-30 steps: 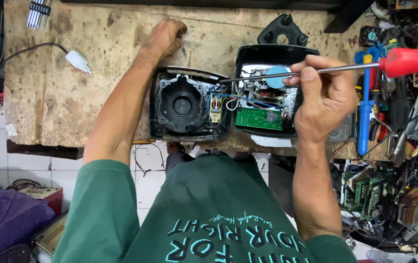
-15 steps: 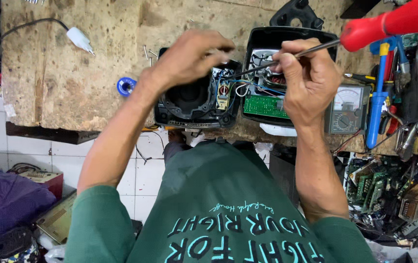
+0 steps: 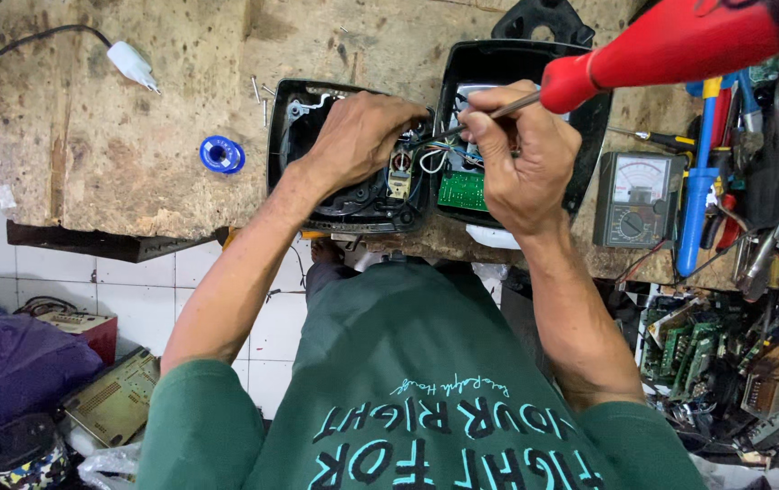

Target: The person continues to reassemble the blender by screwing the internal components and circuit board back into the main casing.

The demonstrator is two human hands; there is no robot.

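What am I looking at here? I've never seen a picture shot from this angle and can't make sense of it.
The camera is worn on a person's head and looks straight down, so you see their green shirt at the bottom and both bare arms reaching up to a worn wooden workbench. There is no machine, only hands. On the bench lies an opened black device in two halves, with wires and a small green circuit board showing inside. The left hand rests on the left half. The right hand holds, in a pencil-like grip, a red-handled tool whose thin metal tip points into the wiring. Nearby are a blue spool, a white plug on a cord, a few loose screws, and a grey dial meter. More tools and boards crowd the right side.
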